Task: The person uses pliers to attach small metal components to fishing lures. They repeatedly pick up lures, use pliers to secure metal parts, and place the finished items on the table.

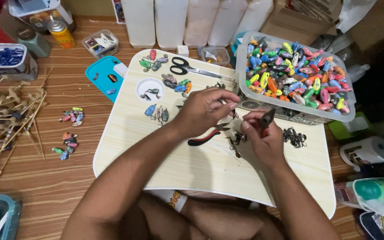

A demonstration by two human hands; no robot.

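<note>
My left hand (205, 109) hovers over the pale wooden lap table (192, 166), fingers pinched on a thin piece of wire or small metal part near its fingertips. My right hand (261, 133) grips a small dark tool (267, 118), its tip pointing up toward the left fingers. Red-handled pliers (205, 138) lie on the table just under the left hand. A heap of small dark metal hooks (294, 137) lies to the right of my right hand. Several small painted lure bodies (158, 112) lie on the table to the left.
A clear tub (350, 116) full of colourful lure bodies stands at the back right. Black scissors (187, 68), a teal lid (103, 73), a blue-bead box (3, 58), bamboo sticks (5, 120) and loose lures (70, 144) lie around. White bottles (170, 22) line the back.
</note>
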